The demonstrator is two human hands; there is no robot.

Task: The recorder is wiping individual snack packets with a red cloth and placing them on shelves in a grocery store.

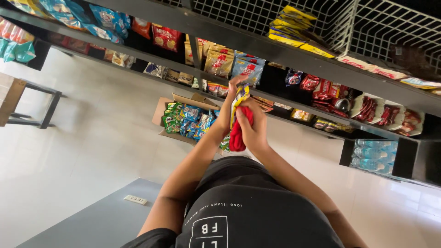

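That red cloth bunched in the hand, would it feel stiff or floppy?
Probably floppy: the red cloth hangs in soft folds below the right hand. Likely light, since few fingers hold it. The left hand pinches a yellow packet beside it.

red cloth (237,133) partly behind right hand (251,128)

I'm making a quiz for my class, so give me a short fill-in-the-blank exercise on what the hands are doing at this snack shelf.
1. The right hand grips a bunched ____ cloth.
2. The left hand holds a yellow packet against that ____.
3. The cardboard box of green and blue packets sits on the ____.

Missing words: red; cloth; floor
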